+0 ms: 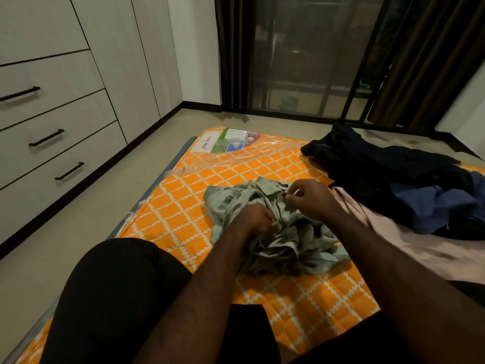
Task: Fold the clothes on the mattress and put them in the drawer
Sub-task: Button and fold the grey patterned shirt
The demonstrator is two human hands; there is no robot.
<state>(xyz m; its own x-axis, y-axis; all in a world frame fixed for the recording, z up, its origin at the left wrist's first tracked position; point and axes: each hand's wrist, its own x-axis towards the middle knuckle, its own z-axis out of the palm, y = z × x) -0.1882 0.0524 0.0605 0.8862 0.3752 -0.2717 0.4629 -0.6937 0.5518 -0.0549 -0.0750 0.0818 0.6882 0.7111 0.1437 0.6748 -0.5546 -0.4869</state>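
On the orange quilted mattress (183, 211) with its white lattice pattern, a crumpled pale-green collared shirt (231, 198) lies bunched in soft, loose folds. The left hand (256, 219) sinks into the middle of the heap, its fingers curled round a fistful of cloth; the right hand (311, 198) pinches the fabric just below the collar. To the right sprawls a limp pile of dark navy and blue garments (380, 166). Pale wood-grain drawers (65, 122) with black bar handles stand on the left.
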